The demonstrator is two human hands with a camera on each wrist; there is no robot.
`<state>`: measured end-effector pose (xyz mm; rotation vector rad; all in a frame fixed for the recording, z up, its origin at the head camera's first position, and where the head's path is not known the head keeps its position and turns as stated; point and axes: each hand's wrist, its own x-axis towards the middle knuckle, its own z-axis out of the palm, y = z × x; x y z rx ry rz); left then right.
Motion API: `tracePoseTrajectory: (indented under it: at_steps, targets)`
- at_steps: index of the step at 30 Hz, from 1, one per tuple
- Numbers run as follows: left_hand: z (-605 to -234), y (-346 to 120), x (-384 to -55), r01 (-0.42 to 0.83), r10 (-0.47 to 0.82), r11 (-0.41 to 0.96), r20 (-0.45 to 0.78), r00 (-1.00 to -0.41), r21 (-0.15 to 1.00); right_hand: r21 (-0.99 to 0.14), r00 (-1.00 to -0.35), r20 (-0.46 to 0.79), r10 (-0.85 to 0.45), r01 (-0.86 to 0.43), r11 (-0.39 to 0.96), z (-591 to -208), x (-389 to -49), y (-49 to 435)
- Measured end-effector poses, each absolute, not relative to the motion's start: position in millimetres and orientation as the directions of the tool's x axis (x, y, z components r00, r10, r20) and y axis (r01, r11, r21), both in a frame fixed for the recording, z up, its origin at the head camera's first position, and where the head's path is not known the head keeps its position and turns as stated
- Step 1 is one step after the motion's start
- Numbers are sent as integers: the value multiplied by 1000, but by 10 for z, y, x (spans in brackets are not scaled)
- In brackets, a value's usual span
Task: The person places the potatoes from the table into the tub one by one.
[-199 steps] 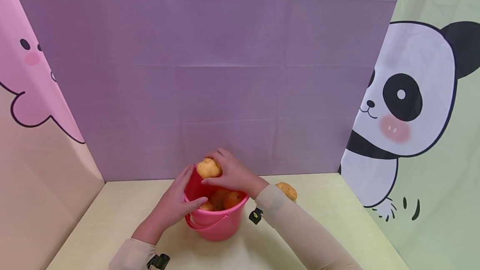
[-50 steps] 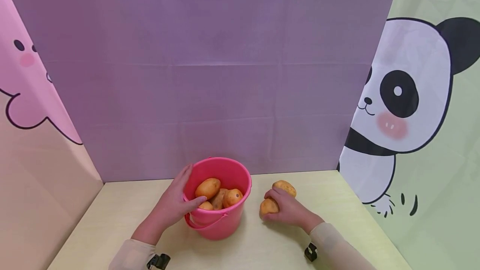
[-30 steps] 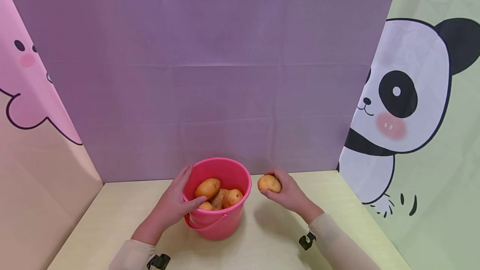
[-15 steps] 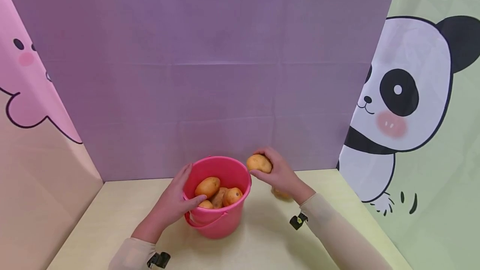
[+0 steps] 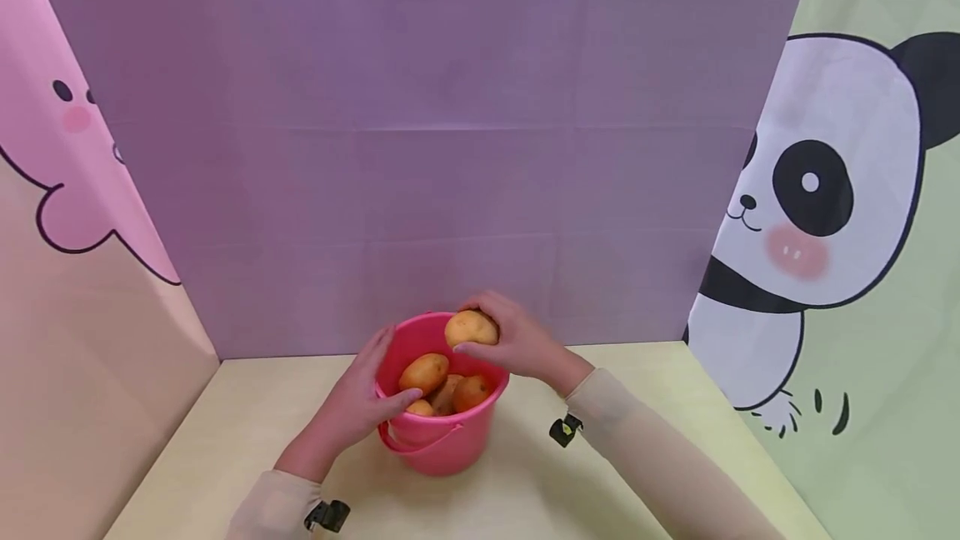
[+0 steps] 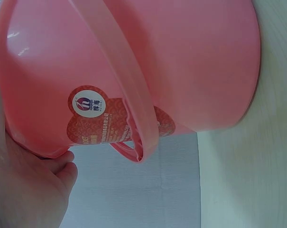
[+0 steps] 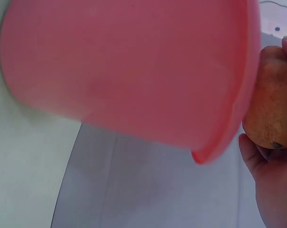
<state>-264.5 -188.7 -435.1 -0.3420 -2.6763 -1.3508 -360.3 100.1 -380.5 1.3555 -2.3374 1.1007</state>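
Observation:
A pink bucket (image 5: 453, 447) stands upright on the table, and several potatoes (image 5: 424, 373) lie inside it. My left hand (image 5: 354, 407) grips its left rim, with the thumb over the front edge. Above the right part of the bucket's opening, my right hand (image 5: 519, 346) holds another potato (image 5: 471, 329) between thumb and fingers. The right wrist view has that potato (image 7: 273, 104) beside the rim. In the left wrist view, the bucket's handle (image 6: 129, 76) hangs down across a red label (image 6: 88, 116).
The pale table (image 5: 270, 390) meets a purple cloth backdrop (image 5: 450, 148) at the back. Side walls carry a pink cartoon figure (image 5: 82, 207) and a panda (image 5: 810, 182). The spot where a loose potato lay is covered by my right arm.
My right hand has picked up a potato from the table on the right, lifted it and carried it left over the bucket. The left hand has stayed on the rim.

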Motion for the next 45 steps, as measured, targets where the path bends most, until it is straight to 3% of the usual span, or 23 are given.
tracePoseTrajectory:
  at_steps: [5,18,29,45]
  targets:
    - [-4372,-1888,-2649,270,149,580,226,-963,769,-455,-508,504,-699,-844,285,-3784,-3602,844]
    - [-4420,-1881,-2642,276,139,596,242,-960,754,-452,-478,473,-740,-853,262,-3785,-3582,610]
    - [-4405,-1881,-2648,280,146,602,241,-959,748,-514,-512,410,-755,-813,273,-3812,-3539,545]
    - [-4409,-1882,-2646,294,151,598,255,-955,746,-486,-476,449,-756,-840,241,-3831,-3571,558]
